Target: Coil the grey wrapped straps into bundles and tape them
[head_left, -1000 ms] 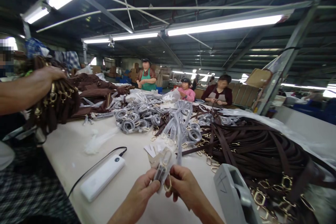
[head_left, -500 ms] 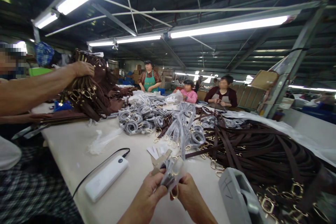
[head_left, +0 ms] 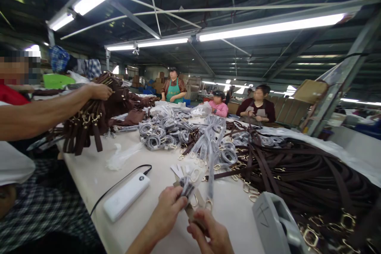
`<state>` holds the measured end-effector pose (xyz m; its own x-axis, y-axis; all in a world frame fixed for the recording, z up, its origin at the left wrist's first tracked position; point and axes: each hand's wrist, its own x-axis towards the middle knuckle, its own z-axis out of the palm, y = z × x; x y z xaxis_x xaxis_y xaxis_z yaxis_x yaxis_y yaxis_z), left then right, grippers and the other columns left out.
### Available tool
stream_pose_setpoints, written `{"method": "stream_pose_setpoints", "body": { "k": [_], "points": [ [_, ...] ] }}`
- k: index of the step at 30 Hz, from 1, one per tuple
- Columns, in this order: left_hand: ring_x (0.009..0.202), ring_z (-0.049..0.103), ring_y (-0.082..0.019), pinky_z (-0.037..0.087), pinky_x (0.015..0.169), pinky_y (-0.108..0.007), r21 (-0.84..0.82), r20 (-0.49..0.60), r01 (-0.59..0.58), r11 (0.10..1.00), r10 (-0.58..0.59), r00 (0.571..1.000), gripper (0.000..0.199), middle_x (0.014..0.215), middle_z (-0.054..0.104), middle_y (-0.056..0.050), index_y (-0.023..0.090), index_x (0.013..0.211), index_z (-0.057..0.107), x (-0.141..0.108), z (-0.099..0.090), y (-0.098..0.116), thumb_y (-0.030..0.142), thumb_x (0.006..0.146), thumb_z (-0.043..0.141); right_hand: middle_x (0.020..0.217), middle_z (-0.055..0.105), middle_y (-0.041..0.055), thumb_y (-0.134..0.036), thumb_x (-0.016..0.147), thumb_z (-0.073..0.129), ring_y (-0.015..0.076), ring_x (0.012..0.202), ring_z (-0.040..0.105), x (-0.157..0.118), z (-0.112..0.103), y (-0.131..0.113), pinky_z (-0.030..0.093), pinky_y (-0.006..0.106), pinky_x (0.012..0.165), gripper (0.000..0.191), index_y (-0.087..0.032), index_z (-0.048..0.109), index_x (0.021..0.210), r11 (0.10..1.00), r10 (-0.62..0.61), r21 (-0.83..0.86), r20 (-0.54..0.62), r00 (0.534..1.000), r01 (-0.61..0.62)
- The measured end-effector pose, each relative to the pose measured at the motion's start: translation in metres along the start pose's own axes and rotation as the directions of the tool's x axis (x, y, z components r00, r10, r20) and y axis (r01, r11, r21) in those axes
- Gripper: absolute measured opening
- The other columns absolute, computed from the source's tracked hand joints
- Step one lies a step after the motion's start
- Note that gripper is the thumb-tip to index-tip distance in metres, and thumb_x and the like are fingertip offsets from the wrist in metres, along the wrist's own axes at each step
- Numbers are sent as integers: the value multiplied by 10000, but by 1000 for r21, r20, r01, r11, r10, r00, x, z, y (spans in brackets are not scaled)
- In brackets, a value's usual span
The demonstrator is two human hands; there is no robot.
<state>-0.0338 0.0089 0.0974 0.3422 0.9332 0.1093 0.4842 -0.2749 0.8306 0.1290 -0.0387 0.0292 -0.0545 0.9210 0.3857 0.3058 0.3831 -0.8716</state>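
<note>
My left hand point(head_left: 169, 208) is closed around a coiled strap wrapped in clear plastic point(head_left: 187, 187), with gold metal rings at its end. Just below and to the right, my right hand point(head_left: 212, 232) has thumb and fingers pinched on the near end of a tan strip point(head_left: 190, 210). That strip runs up under the wrapped strap, partly hidden by my left fingers. Beyond my hands, a long plastic-covered strap point(head_left: 210, 166) trails from the pile down to a gold ring point(head_left: 208, 205). White paper slips point(head_left: 177, 170) lie close by.
A white power bank point(head_left: 127, 196) with a black cable is on the left. Wrapped straps point(head_left: 157, 137) heap mid-table; brown straps point(head_left: 300, 166) and a grey tape dispenser point(head_left: 275, 222) sit right. At left a co-worker's arm point(head_left: 59, 107) holds a brown strap bunch point(head_left: 86, 127); others are behind.
My right hand has come away from the wrapped strap's gold ring, nearer to me, onto the tan strip. The co-worker's brown straps now hang lower and more upright. The view has shifted slightly left.
</note>
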Motion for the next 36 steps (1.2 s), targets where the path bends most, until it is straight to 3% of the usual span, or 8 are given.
{"method": "stream_pose_setpoints", "body": {
  "k": [2, 5, 11, 15, 21, 28, 32, 36],
  "points": [
    [971, 499, -229, 321, 942, -363, 86, 26, 14, 996, -16, 1000, 158, 900, 579, -24, 207, 730, 525, -1, 1, 0, 297, 829, 441, 818, 709, 27, -281, 836, 619, 174, 722, 686, -1, -4, -2, 552, 232, 661, 100, -228, 589, 916, 993, -94, -61, 129, 987, 102],
    [1060, 485, -231, 194, 1086, -465, 135, 75, -16, 991, 6, 997, 134, 955, 606, -12, 217, 769, 554, -2, 1, 0, 257, 840, 448, 943, 704, 46, -135, 789, 586, 179, 847, 684, 2, -14, -12, 553, 219, 725, 260, -221, 588, 1034, 958, -229, -110, 254, 940, 263],
    [1113, 492, -265, 30, 1105, -632, 291, 170, -152, 945, 105, 980, 112, 975, 647, -21, 221, 823, 605, -6, 6, -3, 165, 810, 510, 745, 632, 34, -137, 940, 419, 161, 664, 617, 3, -15, -31, 511, 227, 614, 277, -234, 669, 870, 756, -386, -477, 228, 894, 448],
    [1160, 483, -282, -38, 1083, -692, 317, 231, -273, 908, 205, 951, 235, 1130, 677, -12, 276, 953, 636, -8, 19, -16, 131, 808, 522, 1060, 679, 89, -148, 890, 545, 276, 1022, 607, 6, -16, -29, 487, 411, 901, 192, -259, 700, 905, 624, -462, -617, 205, 863, 480],
    [1267, 428, -297, -89, 1100, -691, 290, 320, -373, 881, 278, 906, 367, 1318, 616, -19, 296, 1125, 575, -8, 27, -26, 122, 804, 539, 1230, 645, 63, -40, 798, 530, 244, 1217, 541, 18, -28, -17, 391, 413, 1073, 269, -234, 655, 936, 855, -199, -392, 355, 913, 339],
    [1252, 449, -238, -38, 1159, -622, 278, 314, -426, 861, 338, 887, 435, 1273, 603, -47, 252, 1205, 492, -3, 30, -36, 66, 815, 444, 999, 736, 47, -131, 834, 560, 294, 1248, 533, 21, -29, -6, 227, 549, 1130, 132, -243, 625, 813, 897, -60, -399, 313, 948, 188],
    [1320, 388, -270, -56, 1148, -641, 290, 378, -433, 853, 314, 871, 834, 1413, 504, -109, 215, 1501, 113, 1, 27, -35, 47, 757, 452, 961, 748, 26, -143, 826, 580, 279, 1093, 622, 21, -25, -5, 158, 576, 1138, 133, -249, 628, 762, 917, -49, -370, 263, 964, 147],
    [1305, 400, -300, -35, 1145, -650, 310, 428, -442, 842, 292, 856, 976, 1403, 494, -160, 153, 1520, -118, 2, 20, -28, 55, 730, 447, 851, 740, -6, -157, 798, 604, 222, 853, 666, 17, -21, -8, 102, 533, 1170, 143, -247, 605, 687, 957, -14, -284, 154, 988, 57]
  ]
}}
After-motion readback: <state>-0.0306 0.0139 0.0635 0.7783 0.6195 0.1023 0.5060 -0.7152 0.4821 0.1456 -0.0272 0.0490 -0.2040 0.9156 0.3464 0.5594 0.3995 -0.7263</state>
